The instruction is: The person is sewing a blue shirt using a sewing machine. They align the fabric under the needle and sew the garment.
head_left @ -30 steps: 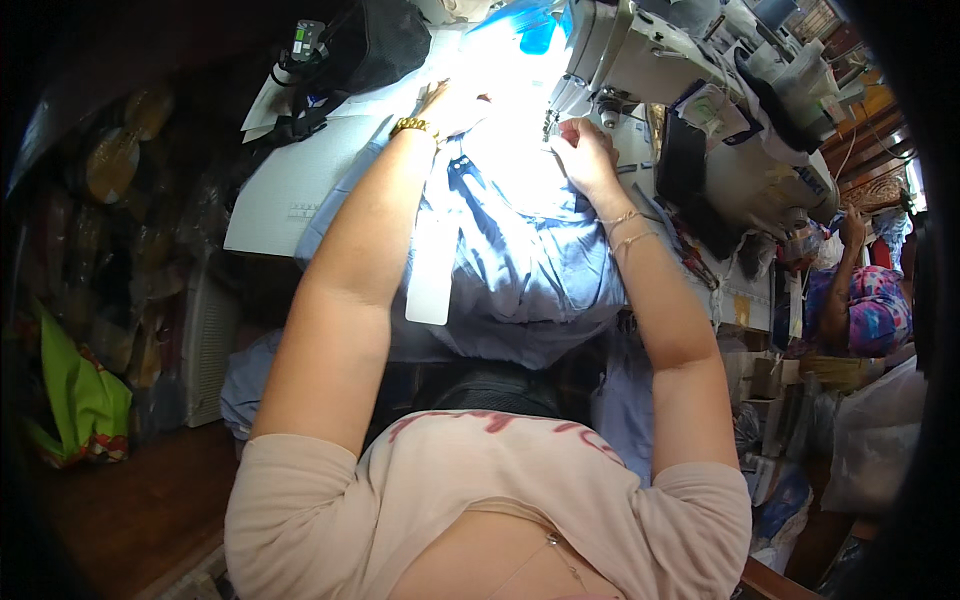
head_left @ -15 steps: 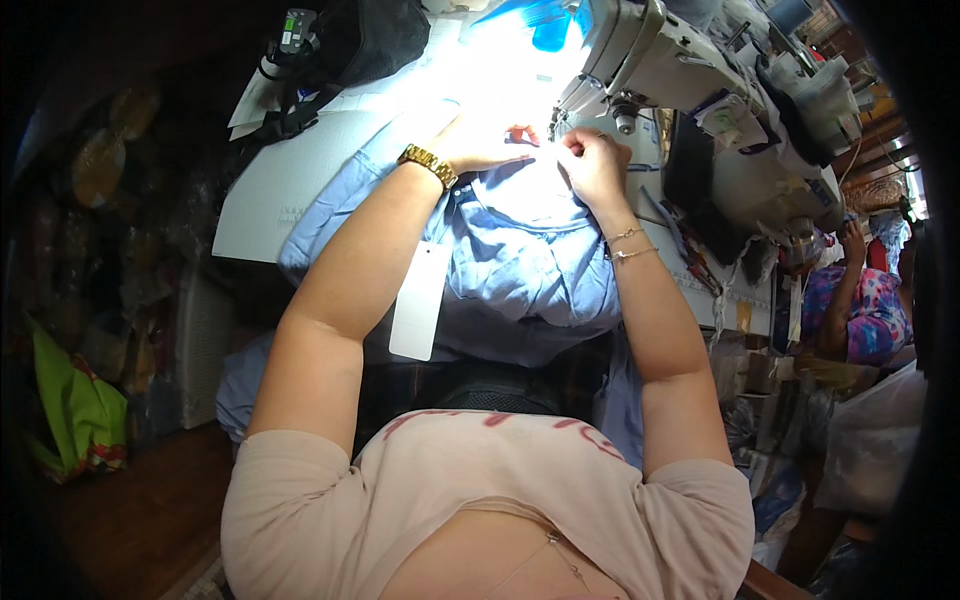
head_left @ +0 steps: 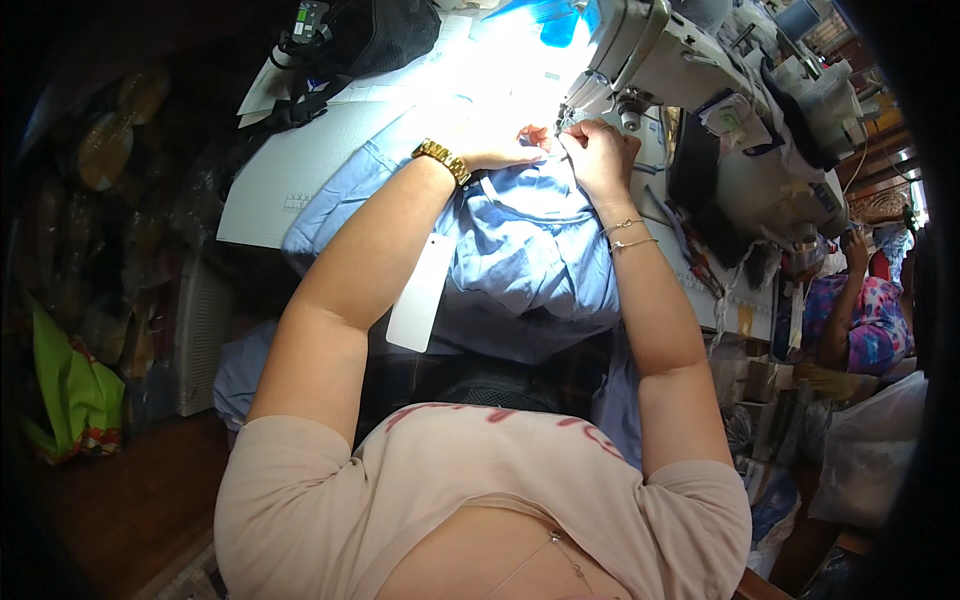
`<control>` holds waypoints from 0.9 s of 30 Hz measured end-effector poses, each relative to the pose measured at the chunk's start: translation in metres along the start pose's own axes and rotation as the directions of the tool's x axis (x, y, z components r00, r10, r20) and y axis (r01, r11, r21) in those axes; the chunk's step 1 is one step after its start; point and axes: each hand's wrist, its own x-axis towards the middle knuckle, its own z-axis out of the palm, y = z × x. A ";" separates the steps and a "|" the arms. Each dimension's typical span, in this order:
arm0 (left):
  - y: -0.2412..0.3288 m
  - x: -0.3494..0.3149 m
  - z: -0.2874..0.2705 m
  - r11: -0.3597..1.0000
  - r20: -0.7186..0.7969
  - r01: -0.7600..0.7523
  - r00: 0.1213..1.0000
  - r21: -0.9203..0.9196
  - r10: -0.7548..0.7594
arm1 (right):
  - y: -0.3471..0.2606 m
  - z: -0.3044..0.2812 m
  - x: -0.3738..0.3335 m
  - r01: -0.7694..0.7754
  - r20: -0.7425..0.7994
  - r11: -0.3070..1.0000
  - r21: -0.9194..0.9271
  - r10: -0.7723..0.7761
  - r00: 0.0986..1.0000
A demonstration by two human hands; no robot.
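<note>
A light blue garment (head_left: 535, 265) lies bunched on the white sewing table, and its near part hangs over the front edge. My left hand (head_left: 500, 148), below a gold watch, holds the cloth with curled fingers just left of the needle area. Glare from the lamp washes out part of that hand. My right hand (head_left: 602, 160) pinches the fabric's edge close to the presser foot (head_left: 567, 115) of the sewing machine (head_left: 690, 72). Its fingertips are near those of my left. A blank-looking white tag (head_left: 420, 300) hangs beside my left forearm.
A black mesh bag (head_left: 385, 40) with straps lies at the back left. Scissors with red handles (head_left: 695, 265) rest right of my right forearm. A bright green bag (head_left: 75, 385) stands at far left. Another person (head_left: 860, 310) in a colourful top is at far right.
The whole view has shifted slightly. Both hands stay at the cloth by the needle, and my right fingers are drawn a little closer together.
</note>
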 end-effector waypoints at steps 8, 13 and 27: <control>0.017 -0.004 -0.003 0.995 -0.094 0.019 0.996 0.097 -0.010 | 0.002 0.005 -0.007 0.167 -0.111 0.967 0.194 -0.147 0.983; 0.010 -0.006 -0.001 0.986 -0.063 0.017 0.998 0.167 -0.007 | 0.010 0.012 0.002 0.202 -0.110 0.905 -0.375 -0.260 0.959; 0.009 -0.001 0.000 0.970 -0.110 -0.010 0.993 0.244 0.037 | 0.043 -0.013 0.010 -0.246 -0.370 0.721 -0.648 -0.015 0.929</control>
